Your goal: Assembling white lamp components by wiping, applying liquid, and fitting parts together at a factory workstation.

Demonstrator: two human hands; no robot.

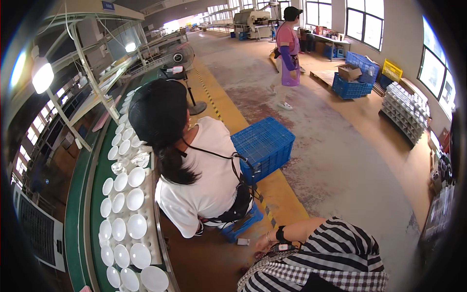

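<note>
My right hand [263, 244] is low in front of my checked apron [335, 268], with a dark watch [280, 235] on the wrist. Its fingers are partly lost in shadow, so I cannot make out whether they hold anything. My left hand is out of view. To the left, white bowls [137, 226] stand in rows on a pale, dimpled tray [152, 233] beside a green conveyor belt [82, 204]. A white cloth-like bundle [141, 159] lies among them. Neither of my visible fingers nor wrist touches the bowls.
A seated co-worker [204, 151] in a white shirt and black cap is close ahead, beside a blue crate [265, 146]. Farther off, another person [288, 53] stands on the floor. More blue crates [351, 87] and stacked pale trays [406, 112] are at the right.
</note>
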